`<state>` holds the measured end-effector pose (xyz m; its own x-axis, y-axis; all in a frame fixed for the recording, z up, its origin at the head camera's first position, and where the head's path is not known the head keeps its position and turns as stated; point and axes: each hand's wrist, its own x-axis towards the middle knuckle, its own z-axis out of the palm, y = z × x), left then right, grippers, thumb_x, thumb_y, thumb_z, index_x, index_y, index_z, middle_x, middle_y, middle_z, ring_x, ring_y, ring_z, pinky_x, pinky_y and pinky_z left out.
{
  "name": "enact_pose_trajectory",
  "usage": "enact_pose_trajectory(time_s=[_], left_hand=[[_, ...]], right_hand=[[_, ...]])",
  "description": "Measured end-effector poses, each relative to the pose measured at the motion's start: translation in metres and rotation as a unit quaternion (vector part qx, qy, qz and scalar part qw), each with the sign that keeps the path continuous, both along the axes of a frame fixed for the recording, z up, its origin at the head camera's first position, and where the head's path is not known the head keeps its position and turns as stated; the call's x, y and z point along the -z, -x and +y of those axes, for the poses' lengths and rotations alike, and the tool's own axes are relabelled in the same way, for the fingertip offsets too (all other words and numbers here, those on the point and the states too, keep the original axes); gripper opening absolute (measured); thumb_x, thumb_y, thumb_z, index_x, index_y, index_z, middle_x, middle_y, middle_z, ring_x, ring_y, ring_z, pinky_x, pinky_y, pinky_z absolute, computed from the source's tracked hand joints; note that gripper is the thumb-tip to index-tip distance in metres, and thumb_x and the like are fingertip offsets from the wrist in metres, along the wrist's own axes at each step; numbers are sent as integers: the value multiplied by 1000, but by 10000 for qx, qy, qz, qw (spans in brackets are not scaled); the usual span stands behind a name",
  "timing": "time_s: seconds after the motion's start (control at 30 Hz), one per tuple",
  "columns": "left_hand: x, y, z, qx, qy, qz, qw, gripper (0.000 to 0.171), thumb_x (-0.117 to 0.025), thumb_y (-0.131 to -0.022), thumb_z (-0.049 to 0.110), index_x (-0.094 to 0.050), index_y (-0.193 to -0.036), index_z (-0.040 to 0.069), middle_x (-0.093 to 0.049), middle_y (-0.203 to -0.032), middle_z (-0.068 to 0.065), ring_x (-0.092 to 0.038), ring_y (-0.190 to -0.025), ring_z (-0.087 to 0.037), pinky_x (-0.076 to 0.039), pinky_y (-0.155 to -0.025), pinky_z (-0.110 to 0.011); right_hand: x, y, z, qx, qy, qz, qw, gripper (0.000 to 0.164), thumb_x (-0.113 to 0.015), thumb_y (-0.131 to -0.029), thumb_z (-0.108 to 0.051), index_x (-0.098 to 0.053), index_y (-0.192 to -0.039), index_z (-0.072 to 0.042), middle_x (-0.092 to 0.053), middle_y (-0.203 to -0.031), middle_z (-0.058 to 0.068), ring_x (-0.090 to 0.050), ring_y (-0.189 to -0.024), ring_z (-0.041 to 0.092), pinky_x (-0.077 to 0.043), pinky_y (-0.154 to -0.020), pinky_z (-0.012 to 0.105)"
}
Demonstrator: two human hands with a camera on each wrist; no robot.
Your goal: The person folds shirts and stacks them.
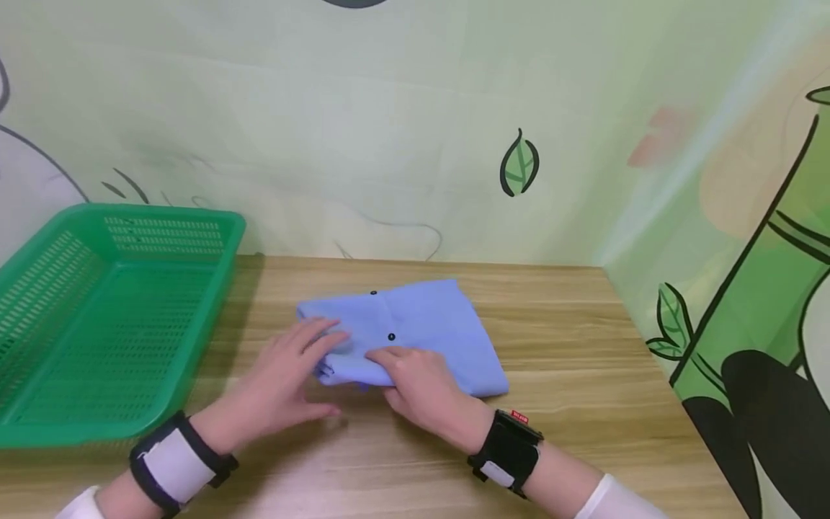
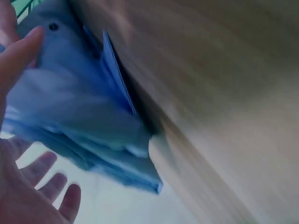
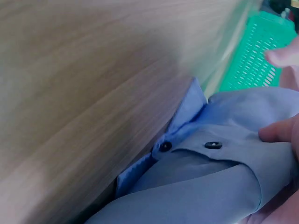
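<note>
A light blue shirt [image 1: 424, 310] with dark buttons lies folded into a flat bundle on the wooden table. My right hand [image 1: 431, 393] grips its near edge, one finger on top of the cloth and others lower down beneath the fold. Next to the bundle's left end is my left hand [image 1: 279, 382], fingers spread and fingertips over the corner, thumb held well apart. In the left wrist view, layered folds of the shirt [image 2: 70, 98] show between thumb and fingers. The right wrist view shows a button [image 3: 213, 145] and the collar point [image 3: 188, 106].
A green plastic basket [image 1: 220, 310] with perforated sides stands on the left of the table [image 1: 558, 324], beside my left forearm. A printed cloth backdrop [image 1: 389, 144] rises along the table's back and right edges. Each wrist wears a strapped band.
</note>
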<state>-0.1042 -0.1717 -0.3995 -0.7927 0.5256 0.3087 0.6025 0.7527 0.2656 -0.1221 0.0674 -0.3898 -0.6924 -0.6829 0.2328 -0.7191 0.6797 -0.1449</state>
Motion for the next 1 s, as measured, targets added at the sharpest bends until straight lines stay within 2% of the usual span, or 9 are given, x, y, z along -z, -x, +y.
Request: enact_pose_trajectory(time_s=[0.17, 0.3, 0.47, 0.7, 0.77, 0.83, 0.93, 0.97, 1.0], left_hand=[[6, 4, -5, -155, 34, 228, 9996, 94, -96, -60, 32, -51, -141, 11, -48, -151, -16, -40, -142, -40, -40, -102, -65], [13, 10, -4, -20, -309, 123, 9994, 51, -89, -70, 16, -64, -115, 14, -73, -113, -4, -69, -107, -24, -51, -96, -48], [12, 12, -7, 244, -1113, -650, 9914, 35, -80, -81, 12, -65, -113, 15, -71, -92, 7, -67, -80, -6, -59, -72, -27], [-44, 4, -17, -100, -2215, -1071, 9692, 31, -70, -93, 22, -68, -121, 12, -76, -99, 0, -67, -83, -5, -56, -72, -25], [-66, 1, -13, -9, -3152, -1150, 9420, 28, -60, -100, 25, -67, -121, 9, -76, -93, 0, -67, -75, -6, -54, -65, -24], [-83, 1, -8, 295, -4316, -1497, 8891, 43, -49, -104, 40, -61, -129, 9, -75, -89, 2, -67, -72, -8, -53, -63, -25], [-90, 6, 2, 672, -5684, -2389, 7844, 74, -27, -99, 69, -46, -144, 12, -75, -96, 5, -69, -78, -11, -54, -69, -27], [-87, 10, 4, 676, -5797, -2773, 7632, 82, -23, -96, 75, -40, -149, 14, -75, -102, 3, -70, -84, -12, -54, -73, -28], [-82, 13, 6, 583, -5693, -3075, 7602, 85, -20, -95, 77, -36, -151, 15, -74, -110, 0, -69, -92, -12, -53, -79, -28]], right_hand=[[-10, 1, 17, -262, 625, -273, 9973, 32, -72, -85, -8, -69, -117, -13, -76, -111, 1, -73, -100, 17, -61, -82, 35], [-20, 3, 30, -524, 1002, -623, 9916, 26, -71, -87, -9, -72, -112, -15, -76, -105, -4, -72, -96, 11, -59, -84, 31], [-36, 4, 43, -605, 1216, -1067, 9850, 21, -69, -88, -10, -72, -108, -17, -74, -97, -8, -67, -89, 5, -57, -82, 26], [-84, 7, 69, -562, 2668, -2512, 9287, 11, -69, -90, -3, -70, -101, -3, -72, -92, 9, -61, -78, 5, -53, -67, 23], [-95, 12, 76, -441, 3253, -3054, 8939, 16, -67, -91, -4, -68, -106, 0, -73, -99, 8, -66, -85, 7, -57, -74, 27], [-100, 17, 80, -152, 3904, -3642, 8454, 16, -67, -92, -8, -66, -108, -4, -72, -100, 3, -68, -90, 9, -58, -80, 28], [-96, 29, 83, 457, 4916, -4511, 7435, 19, -62, -95, -14, -59, -114, -14, -66, -106, -7, -67, -99, 11, -57, -88, 28], [-91, 34, 83, 678, 5219, -4691, 7092, 19, -59, -96, -14, -56, -115, -16, -65, -107, -6, -66, -100, 10, -56, -89, 27], [-83, 39, 83, 927, 5443, -4853, 6780, 19, -57, -97, -16, -54, -116, -17, -63, -108, -6, -65, -100, 10, -55, -89, 27]])
